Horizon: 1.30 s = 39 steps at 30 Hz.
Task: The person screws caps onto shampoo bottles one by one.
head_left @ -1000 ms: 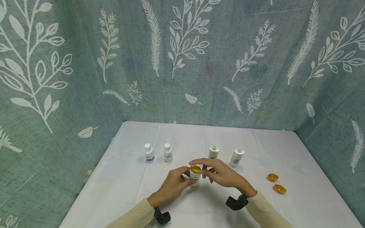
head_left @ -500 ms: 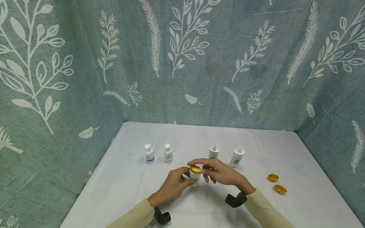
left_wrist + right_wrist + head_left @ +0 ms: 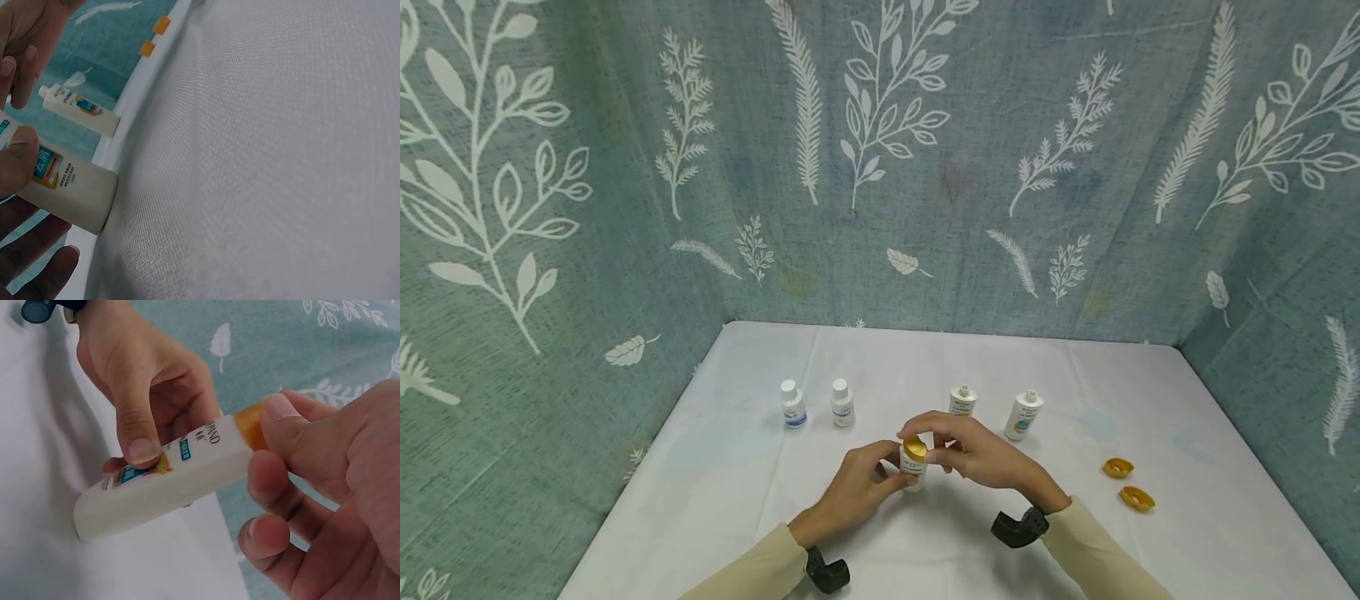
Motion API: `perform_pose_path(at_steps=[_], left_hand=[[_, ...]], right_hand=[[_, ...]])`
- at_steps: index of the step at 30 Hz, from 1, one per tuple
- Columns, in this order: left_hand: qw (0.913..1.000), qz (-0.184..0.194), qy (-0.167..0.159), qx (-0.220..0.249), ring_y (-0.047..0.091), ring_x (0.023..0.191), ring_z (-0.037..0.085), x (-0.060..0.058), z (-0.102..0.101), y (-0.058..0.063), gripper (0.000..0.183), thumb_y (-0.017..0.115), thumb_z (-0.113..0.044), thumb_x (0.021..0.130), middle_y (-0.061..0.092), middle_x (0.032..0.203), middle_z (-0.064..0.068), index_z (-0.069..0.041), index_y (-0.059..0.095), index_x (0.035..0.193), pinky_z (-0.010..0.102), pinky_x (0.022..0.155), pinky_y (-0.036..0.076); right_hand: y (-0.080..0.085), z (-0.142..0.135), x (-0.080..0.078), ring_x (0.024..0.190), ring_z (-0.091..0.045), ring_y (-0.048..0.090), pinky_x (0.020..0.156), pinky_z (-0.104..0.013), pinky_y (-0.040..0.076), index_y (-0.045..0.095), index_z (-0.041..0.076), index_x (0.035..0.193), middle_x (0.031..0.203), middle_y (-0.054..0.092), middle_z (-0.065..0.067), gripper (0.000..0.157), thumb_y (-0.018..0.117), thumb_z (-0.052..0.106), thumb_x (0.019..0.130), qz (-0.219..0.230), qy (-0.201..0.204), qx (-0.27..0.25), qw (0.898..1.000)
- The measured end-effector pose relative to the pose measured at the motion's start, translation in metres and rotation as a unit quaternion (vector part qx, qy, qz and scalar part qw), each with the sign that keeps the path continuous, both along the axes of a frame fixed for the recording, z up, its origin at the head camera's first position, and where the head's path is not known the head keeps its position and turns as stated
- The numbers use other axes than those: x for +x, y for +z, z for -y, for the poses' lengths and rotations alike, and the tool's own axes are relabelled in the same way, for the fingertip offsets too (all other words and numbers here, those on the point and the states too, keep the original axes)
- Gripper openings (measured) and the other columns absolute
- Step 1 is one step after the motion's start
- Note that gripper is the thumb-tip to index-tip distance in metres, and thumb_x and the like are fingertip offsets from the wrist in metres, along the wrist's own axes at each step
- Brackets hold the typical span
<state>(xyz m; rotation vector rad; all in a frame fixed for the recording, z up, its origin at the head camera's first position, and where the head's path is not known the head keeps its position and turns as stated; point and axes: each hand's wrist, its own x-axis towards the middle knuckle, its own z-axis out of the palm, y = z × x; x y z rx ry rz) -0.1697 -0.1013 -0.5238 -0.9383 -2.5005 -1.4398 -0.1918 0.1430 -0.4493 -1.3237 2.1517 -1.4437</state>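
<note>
A white bottle [image 3: 187, 494] with a printed label stands on the table at the middle, topped by an orange-gold cap [image 3: 915, 448]. My left hand [image 3: 853, 483] holds its body from the left, thumb across the label. From the right, my right hand [image 3: 970, 450] pinches the cap between thumb and index finger, as the right wrist view shows. Its other fingers are curled below without touching the bottle body. In the left wrist view, the bottle's base [image 3: 94, 200] meets the white cloth, and its cap is out of frame.
Behind my right hand are two uncapped white bottles, one partly hidden [image 3: 962, 400] and one farther right [image 3: 1022, 415]. Two small white-capped bottles, one left [image 3: 793, 407] and one nearer the middle [image 3: 842, 404], stand at the back. Two orange caps [image 3: 1117, 467] [image 3: 1137, 499] lie at right.
My right hand's fingers have shifted slightly over the cap, with the lower fingers drawing in. My left hand and the bottle stay in place.
</note>
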Motion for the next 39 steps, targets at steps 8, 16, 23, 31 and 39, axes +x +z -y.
perform_pose_path(at_steps=[8,16,23,31,39], left_hand=[[0.9996,-0.027,0.006,0.004,0.067,0.092,0.008,0.000,-0.001,0.000,0.026,0.081,-0.024,0.091,0.072,0.100,-0.007,-0.015,0.069,0.112,0.026,0.069,0.059],[0.9992,-0.038,0.008,0.007,0.067,0.089,0.009,0.000,-0.001,0.000,0.024,0.082,-0.024,0.090,0.072,0.097,-0.008,-0.016,0.070,0.109,0.028,0.066,0.059],[0.9993,-0.037,0.004,0.009,0.067,0.091,0.007,0.001,-0.001,-0.001,0.024,0.081,-0.025,0.091,0.072,0.099,-0.009,-0.016,0.070,0.110,0.028,0.066,0.059],[0.9995,-0.031,0.009,0.006,0.067,0.092,0.007,0.002,-0.002,0.001,0.022,0.081,-0.027,0.092,0.072,0.098,-0.010,-0.017,0.071,0.108,0.029,0.065,0.059],[0.9994,-0.029,0.015,0.005,0.067,0.092,0.006,0.002,-0.003,0.000,0.020,0.081,-0.027,0.091,0.071,0.096,-0.012,-0.018,0.071,0.106,0.028,0.065,0.059]], right_hand=[[-0.003,0.004,0.002,0.089,-0.017,0.057,0.063,-0.024,0.050,0.064,0.006,0.135,0.135,0.061,-0.006,0.036,0.065,0.004,0.099,-0.066,-0.011,-0.012,0.998],[-0.004,0.006,0.004,0.082,-0.009,0.055,0.064,-0.023,0.049,0.066,0.006,0.133,0.133,0.062,-0.005,0.037,0.068,0.011,0.097,-0.120,-0.048,0.015,0.992],[-0.004,0.009,0.007,0.066,-0.002,0.045,0.057,-0.019,0.044,0.071,0.012,0.126,0.126,0.064,0.003,0.034,0.075,0.017,0.092,-0.127,-0.084,0.019,0.988],[-0.006,0.012,0.011,0.061,-0.001,0.043,0.053,-0.019,0.042,0.071,0.023,0.116,0.119,0.065,0.010,0.029,0.080,0.023,0.088,-0.126,-0.135,0.029,0.982],[-0.009,0.018,0.015,0.063,-0.003,0.042,0.054,-0.020,0.041,0.074,0.019,0.106,0.107,0.064,0.014,0.026,0.083,0.033,0.086,-0.159,-0.187,0.018,0.969]])
